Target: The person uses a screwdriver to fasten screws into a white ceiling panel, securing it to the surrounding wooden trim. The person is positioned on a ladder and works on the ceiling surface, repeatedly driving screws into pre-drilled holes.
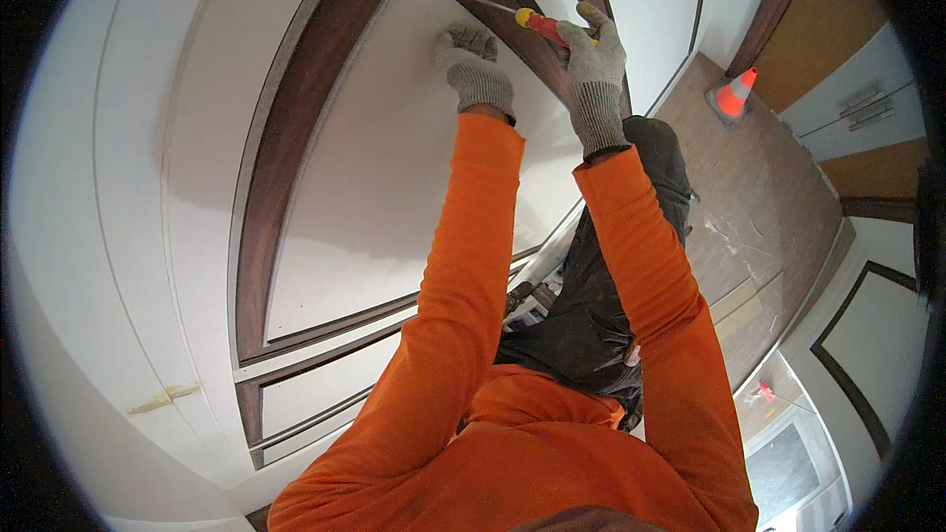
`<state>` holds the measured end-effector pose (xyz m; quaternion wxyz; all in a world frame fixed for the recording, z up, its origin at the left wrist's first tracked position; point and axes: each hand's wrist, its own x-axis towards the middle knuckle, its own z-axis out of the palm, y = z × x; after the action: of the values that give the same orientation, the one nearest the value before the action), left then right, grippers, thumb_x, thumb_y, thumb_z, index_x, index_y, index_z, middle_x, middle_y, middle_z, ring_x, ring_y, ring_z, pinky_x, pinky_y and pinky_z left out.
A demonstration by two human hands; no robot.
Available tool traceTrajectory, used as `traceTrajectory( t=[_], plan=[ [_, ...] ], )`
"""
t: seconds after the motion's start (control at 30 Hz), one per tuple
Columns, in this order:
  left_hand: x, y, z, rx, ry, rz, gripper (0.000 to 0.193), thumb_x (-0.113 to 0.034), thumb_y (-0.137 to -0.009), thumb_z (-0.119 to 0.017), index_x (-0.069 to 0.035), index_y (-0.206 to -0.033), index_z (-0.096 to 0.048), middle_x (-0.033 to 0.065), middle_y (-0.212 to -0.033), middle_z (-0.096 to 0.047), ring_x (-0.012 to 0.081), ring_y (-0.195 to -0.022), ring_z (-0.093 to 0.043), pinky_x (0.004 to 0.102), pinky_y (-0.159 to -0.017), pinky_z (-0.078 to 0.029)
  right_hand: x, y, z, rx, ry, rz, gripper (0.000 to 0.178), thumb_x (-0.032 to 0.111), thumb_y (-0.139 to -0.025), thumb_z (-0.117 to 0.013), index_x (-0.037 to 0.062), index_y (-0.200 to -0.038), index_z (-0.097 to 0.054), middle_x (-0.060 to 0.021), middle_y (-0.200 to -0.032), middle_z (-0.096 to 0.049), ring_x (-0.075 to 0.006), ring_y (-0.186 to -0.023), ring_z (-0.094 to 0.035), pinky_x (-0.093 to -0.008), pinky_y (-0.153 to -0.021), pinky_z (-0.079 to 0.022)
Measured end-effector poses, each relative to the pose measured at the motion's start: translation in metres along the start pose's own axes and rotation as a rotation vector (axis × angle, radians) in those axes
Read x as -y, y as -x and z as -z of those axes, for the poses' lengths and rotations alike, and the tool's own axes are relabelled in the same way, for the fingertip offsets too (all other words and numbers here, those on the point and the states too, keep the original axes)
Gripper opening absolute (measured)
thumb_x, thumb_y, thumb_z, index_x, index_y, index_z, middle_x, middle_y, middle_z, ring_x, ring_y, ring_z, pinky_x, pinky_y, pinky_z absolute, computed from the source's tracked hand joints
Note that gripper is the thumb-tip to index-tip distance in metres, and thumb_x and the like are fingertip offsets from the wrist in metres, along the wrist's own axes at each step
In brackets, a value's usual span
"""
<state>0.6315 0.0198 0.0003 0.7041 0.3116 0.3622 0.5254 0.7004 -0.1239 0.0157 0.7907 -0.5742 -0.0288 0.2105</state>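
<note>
My right hand [597, 64], in a grey knit glove, is wrapped round the red and yellow handle of a screwdriver [541, 25]. Its thin metal shaft points up and to the left, in front of dark wood trim. To the left of it, my left hand [473, 64], gloved alike, is held at the white panel [394, 158] with its fingers curled in. Whatever those fingers may hold is hidden. Dark brown wood moulding [281, 167] frames the panel.
An orange and white traffic cone [733, 97] stands on the brown floor [729, 182] to the right. Beyond it are white doors with metal handles [867, 108]. A smaller framed panel [325, 389] lies below the large one. My dark-trousered leg [581, 281] is close beside the wall.
</note>
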Motion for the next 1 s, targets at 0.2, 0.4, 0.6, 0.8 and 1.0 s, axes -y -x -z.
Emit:
traceTrajectory(
  t=[0.2,0.4,0.6,0.8,1.0],
  plan=[
    [-0.018,0.01,-0.002,-0.113,-0.111,0.127,0.025,-0.038,-0.102,-0.053,-0.015,-0.105,-0.061,0.0019,-0.093,-0.061,0.0201,-0.085,-0.058,0.04,-0.082,-0.048,0.001,0.001,0.001,0.001,-0.007,-0.007,0.055,0.019,-0.089,-0.075,0.0026,-0.138,-0.058,-0.0105,-0.1,-0.066,-0.0148,-0.081,-0.064,-0.0302,-0.074,-0.054],
    [-0.022,0.008,-0.001,-0.106,-0.263,0.069,0.023,-0.038,-0.101,-0.055,-0.015,-0.105,-0.06,0.0021,-0.095,-0.062,0.0192,-0.089,-0.058,0.0395,-0.084,-0.046,-0.005,-0.002,0.0,0.023,0.092,0.023,0.053,0.02,-0.09,-0.074,0.0036,-0.138,-0.058,-0.0105,-0.1,-0.066,-0.015,-0.082,-0.064,-0.0306,-0.073,-0.055],
    [-0.028,0.008,0.0,-0.056,-0.182,0.122,0.018,-0.033,-0.101,-0.053,-0.016,-0.101,-0.059,0.0026,-0.093,-0.061,0.0197,-0.086,-0.057,0.0429,-0.084,-0.046,0.015,0.012,0.003,0.043,-0.039,-0.069,0.051,0.016,-0.09,-0.074,0.0042,-0.138,-0.059,-0.0092,-0.099,-0.066,-0.0133,-0.08,-0.064,-0.03,-0.072,-0.055],
    [-0.039,0.003,0.009,0.094,-0.118,0.239,0.019,-0.034,-0.103,-0.049,-0.017,-0.1,-0.058,0.0011,-0.088,-0.061,0.0209,-0.087,-0.061,0.0431,-0.089,-0.047,0.005,0.007,-0.001,0.044,-0.069,-0.067,0.049,0.016,-0.091,-0.075,0.0041,-0.136,-0.06,-0.0075,-0.095,-0.066,-0.0116,-0.075,-0.063,-0.0279,-0.068,-0.054],
    [-0.029,0.001,0.006,0.053,-0.261,0.149,0.021,-0.032,-0.103,-0.049,-0.016,-0.104,-0.061,0.003,-0.091,-0.065,0.0228,-0.087,-0.064,0.0457,-0.089,-0.048,-0.003,0.003,-0.001,0.078,0.019,-0.05,0.049,0.019,-0.091,-0.074,0.0033,-0.136,-0.06,-0.0082,-0.097,-0.066,-0.0138,-0.077,-0.064,-0.0282,-0.07,-0.054]
  ],
)
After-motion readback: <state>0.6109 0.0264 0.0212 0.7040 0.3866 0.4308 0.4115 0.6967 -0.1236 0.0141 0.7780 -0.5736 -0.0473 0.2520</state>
